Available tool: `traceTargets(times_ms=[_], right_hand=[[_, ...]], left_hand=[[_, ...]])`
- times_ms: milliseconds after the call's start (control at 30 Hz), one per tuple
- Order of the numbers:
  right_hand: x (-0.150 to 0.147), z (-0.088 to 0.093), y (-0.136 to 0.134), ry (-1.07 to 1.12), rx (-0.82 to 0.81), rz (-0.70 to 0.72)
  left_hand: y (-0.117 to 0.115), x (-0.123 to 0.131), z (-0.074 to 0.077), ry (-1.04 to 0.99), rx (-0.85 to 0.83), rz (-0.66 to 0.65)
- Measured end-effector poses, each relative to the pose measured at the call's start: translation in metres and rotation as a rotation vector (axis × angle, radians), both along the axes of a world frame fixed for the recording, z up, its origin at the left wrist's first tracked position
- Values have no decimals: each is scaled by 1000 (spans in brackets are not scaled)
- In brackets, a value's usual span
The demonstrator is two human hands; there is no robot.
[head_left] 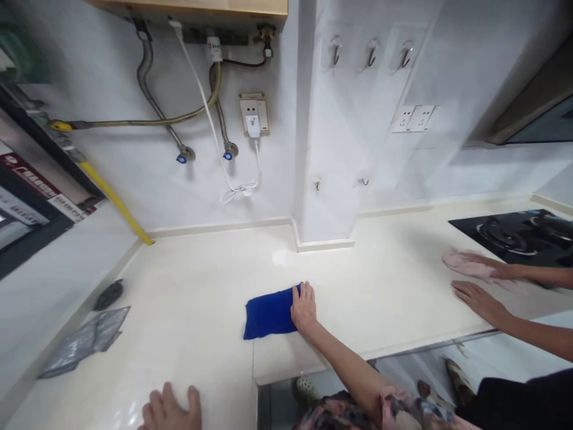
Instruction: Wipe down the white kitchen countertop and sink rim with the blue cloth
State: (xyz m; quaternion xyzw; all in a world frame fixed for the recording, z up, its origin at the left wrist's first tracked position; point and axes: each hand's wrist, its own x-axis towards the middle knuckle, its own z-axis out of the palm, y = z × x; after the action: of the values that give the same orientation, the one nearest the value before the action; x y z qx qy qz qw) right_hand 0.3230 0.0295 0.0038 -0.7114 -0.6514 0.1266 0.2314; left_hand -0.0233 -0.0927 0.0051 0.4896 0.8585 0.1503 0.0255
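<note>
A folded blue cloth (269, 313) lies flat on the cream countertop (215, 263). My right hand (304, 307) holds its right end, fingers pressed together over the edge. At the bottom of the view, my left hand (172, 412) rests on the counter with its fingers apart and nothing in it; its wrist is out of frame.
A co-worker at the right has one hand on a pink cloth (468, 264), the other on the counter, beside the black gas stove (514, 236). Grey plastic bags (85, 340) and a dark bundle (108, 294) lie left. A wall pillar (326, 179) juts out behind.
</note>
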Motion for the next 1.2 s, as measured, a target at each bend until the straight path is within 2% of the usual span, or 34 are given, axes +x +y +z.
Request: traceTargets(times_ms=[167, 267, 367, 467, 567, 667, 800, 933, 1133, 1200], right_hand=[[-5, 26, -9, -168, -49, 109], [-11, 44, -17, -163, -85, 155], [-22, 55, -26, -82, -109, 220], [-35, 60, -38, -59, -118, 319], [-48, 59, -50, -63, -139, 415], [-56, 55, -59, -66, -197, 502], [-61, 48, -66, -57, -286, 581], [-66, 46, -71, -24, -349, 602], [-60, 54, -78, 23, -330, 550], [-51, 59, -84, 62, -297, 544]], left_hand=[[-4, 2, 3, -100, 66, 0], [-4, 14, 7, -150, 82, -70], [-5, 49, 23, -283, 184, -296], [-8, 99, 52, -441, 462, -621], [-10, 138, 79, -477, 517, -805], [-13, 156, 89, -491, 521, -915], [-23, 162, 85, -495, 537, -925], [-31, 165, 83, -493, 594, -896], [-35, 166, 94, -601, 654, -990], [-42, 160, 100, -670, 682, -940]])
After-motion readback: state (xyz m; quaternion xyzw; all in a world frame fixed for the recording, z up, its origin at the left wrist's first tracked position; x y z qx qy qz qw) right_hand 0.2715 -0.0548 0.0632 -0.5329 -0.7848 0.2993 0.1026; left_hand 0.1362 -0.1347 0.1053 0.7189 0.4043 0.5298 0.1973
